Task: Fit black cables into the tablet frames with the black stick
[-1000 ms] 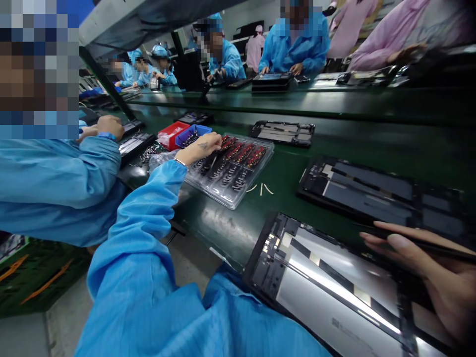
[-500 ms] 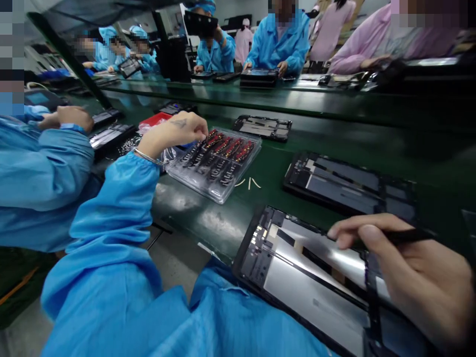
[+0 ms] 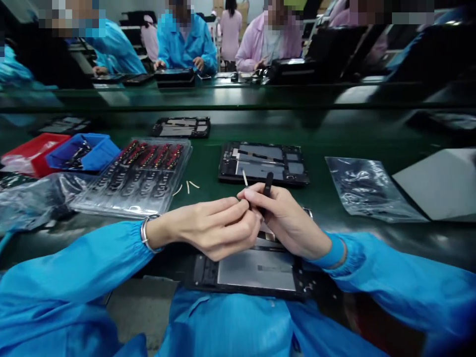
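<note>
My left hand (image 3: 213, 225) and my right hand (image 3: 284, 218) meet above an opened tablet (image 3: 253, 275) at the bench's front edge. The fingertips of my left hand are pinched on a small dark part, mostly hidden by the fingers. My right hand is closed round black tweezers (image 3: 268, 183), whose flat end sticks up past the thumb. A thin white strip (image 3: 245, 177) rises from between the touching fingertips; which hand grips it is unclear. To the left lies a clear plastic tray (image 3: 163, 203) holding rows of small black parts with red and gold ends.
Loose white strips (image 3: 188, 187) lie beside the tray. Behind are a second opened tablet (image 3: 260, 166) and a third tablet (image 3: 181, 127). A red bin (image 3: 35, 156) and a blue bin (image 3: 100, 153) stand left, a clear bag (image 3: 368, 186) right. Co-workers sit across the raised shelf (image 3: 223, 96).
My left hand has come from the tray to meet my right hand above the near tablet. A white strip now shows at the fingertips. The view has turned to the right.
</note>
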The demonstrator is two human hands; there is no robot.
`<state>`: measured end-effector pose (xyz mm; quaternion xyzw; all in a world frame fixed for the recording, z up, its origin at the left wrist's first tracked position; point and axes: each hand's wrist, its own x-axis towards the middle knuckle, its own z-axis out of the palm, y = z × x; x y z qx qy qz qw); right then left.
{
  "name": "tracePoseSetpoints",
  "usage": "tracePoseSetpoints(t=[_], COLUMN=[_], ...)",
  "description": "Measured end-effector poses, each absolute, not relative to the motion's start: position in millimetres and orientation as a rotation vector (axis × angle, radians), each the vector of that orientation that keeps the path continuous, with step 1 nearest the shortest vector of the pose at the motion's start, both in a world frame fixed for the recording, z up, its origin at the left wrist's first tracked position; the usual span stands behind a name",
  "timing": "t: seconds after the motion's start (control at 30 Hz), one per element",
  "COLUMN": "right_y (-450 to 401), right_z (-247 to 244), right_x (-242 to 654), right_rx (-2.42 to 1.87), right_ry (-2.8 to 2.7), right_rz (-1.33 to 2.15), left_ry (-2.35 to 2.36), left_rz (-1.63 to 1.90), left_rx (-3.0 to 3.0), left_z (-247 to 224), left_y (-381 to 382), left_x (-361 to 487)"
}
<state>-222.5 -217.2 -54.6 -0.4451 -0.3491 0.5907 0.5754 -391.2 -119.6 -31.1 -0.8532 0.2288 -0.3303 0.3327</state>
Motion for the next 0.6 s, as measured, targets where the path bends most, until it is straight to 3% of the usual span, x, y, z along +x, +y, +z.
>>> tracePoseSetpoints(t=[0.23, 0.43, 0.6], right_y=[-214.4, -212.5, -216.1], right_z=[-54.6, -55.7, -53.7], right_x=[-216.0, -211.2, -210.4], right_rx=[-1.151, -1.296, -1.409], right_ry=[-0.948, -1.262, -1.477], right_rz=[1.174, 0.907, 0.623], left_ry=[0.642, 0.013, -0.115], left_rz=[-0.833, -0.927, -0.809], left_rx=[-2.344, -2.575, -2.62], left_z=[-33.7, -30.4, -28.2], left_y=[-118.9, -115.6, -116.4], left_x=[-388.6, -387.5, -386.8])
